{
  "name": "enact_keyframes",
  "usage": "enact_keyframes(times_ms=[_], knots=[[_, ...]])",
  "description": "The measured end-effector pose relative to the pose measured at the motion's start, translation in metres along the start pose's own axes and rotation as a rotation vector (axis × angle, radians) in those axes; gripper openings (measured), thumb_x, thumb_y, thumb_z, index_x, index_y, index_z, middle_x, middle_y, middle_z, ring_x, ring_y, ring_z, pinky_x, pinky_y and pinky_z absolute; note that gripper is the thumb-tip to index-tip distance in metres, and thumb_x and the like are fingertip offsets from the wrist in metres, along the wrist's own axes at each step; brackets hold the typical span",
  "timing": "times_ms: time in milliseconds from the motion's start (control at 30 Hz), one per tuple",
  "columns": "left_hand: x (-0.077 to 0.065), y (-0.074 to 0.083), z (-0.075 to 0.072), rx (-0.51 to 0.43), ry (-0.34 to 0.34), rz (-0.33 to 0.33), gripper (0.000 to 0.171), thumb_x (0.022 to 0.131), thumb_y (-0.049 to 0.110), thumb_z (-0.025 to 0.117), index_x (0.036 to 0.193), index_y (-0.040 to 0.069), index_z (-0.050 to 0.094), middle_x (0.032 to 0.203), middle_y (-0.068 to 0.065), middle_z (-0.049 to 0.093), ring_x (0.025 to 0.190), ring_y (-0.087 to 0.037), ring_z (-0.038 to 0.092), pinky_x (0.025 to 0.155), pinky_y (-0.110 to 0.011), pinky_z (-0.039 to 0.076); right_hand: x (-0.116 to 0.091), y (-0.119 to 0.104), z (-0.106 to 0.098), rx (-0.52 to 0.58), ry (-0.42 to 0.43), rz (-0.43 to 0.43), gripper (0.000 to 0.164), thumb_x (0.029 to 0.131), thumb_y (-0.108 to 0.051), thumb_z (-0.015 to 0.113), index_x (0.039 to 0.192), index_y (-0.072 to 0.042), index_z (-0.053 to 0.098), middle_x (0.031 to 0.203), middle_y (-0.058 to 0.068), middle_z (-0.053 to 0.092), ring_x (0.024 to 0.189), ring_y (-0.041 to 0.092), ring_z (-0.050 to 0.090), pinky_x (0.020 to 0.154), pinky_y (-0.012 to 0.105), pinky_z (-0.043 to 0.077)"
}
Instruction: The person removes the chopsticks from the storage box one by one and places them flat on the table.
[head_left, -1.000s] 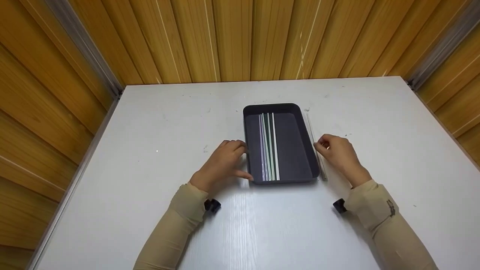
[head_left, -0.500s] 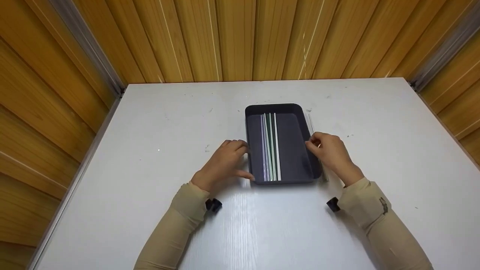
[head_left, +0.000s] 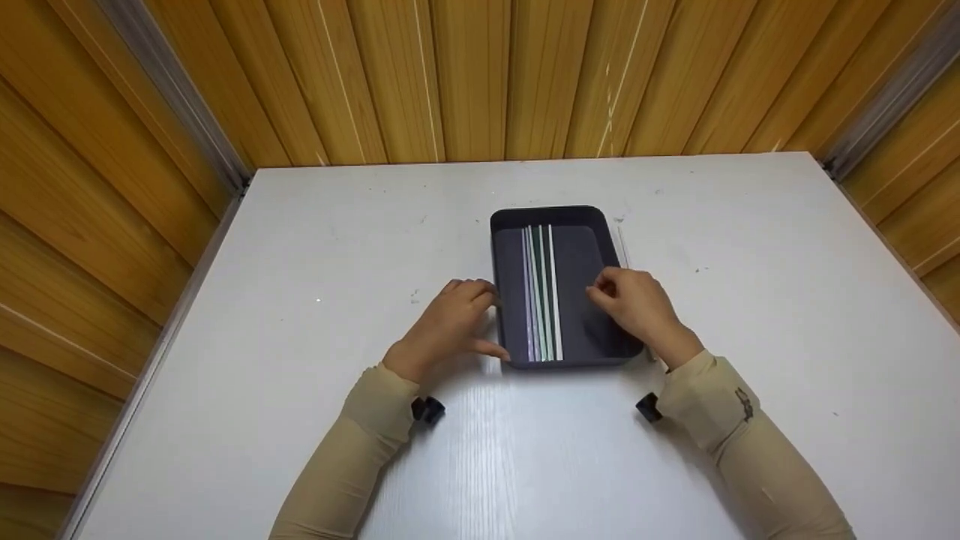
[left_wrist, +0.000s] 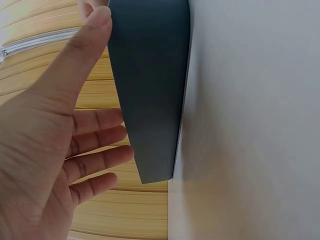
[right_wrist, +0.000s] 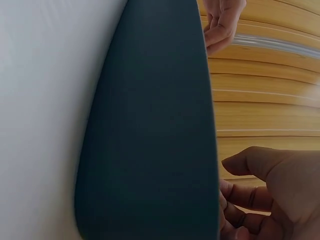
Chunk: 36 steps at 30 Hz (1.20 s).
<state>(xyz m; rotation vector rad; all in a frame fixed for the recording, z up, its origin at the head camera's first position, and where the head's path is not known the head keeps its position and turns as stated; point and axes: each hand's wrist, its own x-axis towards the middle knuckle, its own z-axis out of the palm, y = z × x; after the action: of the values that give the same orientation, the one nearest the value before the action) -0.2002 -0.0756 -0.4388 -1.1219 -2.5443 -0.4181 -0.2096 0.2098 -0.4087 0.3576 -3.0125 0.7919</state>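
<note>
A dark rectangular tray (head_left: pixel 589 247) lies on the white table. Several thin straight strips (head_left: pixel 542 292), purple, pale green, dark green and white, run lengthwise along its left half. My left hand (head_left: pixel 448 321) rests at the tray's left side, thumb at the near corner. In the left wrist view its fingers (left_wrist: pixel 100 159) are fairly straight against the tray's edge. Over the tray's right half is my right hand (head_left: pixel 634 304), fingers loosely bent, nothing visible in them. The right wrist view shows its thumb (right_wrist: pixel 240 162) apart from the index finger; other fingertips are partly hidden behind the tray wall.
A thin pale strip (head_left: pixel 622 244) lies on the table (head_left: pixel 360 247) along the tray's right side, partly covered by my right hand. Wood-look panels (head_left: pixel 472 82) stand behind the table and at both sides.
My right hand has moved left from beside the strip on the table to above the tray's right half. That strip stays where it was. The left hand keeps its place at the tray.
</note>
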Motion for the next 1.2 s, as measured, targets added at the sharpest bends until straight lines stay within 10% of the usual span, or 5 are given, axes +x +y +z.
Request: enact_keyframes(times_ms=[1200], knots=[[0.001,0.002,-0.002,-0.02,-0.026,-0.031,0.076,0.056,0.059,0.079,0.107,0.005,0.065,0.112,-0.006,0.063,0.102,-0.021,0.06,0.095,-0.033,0.046,0.012,-0.024,0.035,-0.114,-0.148,0.021,0.023,0.089,-0.029,0.061,0.085,-0.007,0.065,0.071,0.004,0.063,0.06,0.017,0.052,0.053,0.027,0.037]])
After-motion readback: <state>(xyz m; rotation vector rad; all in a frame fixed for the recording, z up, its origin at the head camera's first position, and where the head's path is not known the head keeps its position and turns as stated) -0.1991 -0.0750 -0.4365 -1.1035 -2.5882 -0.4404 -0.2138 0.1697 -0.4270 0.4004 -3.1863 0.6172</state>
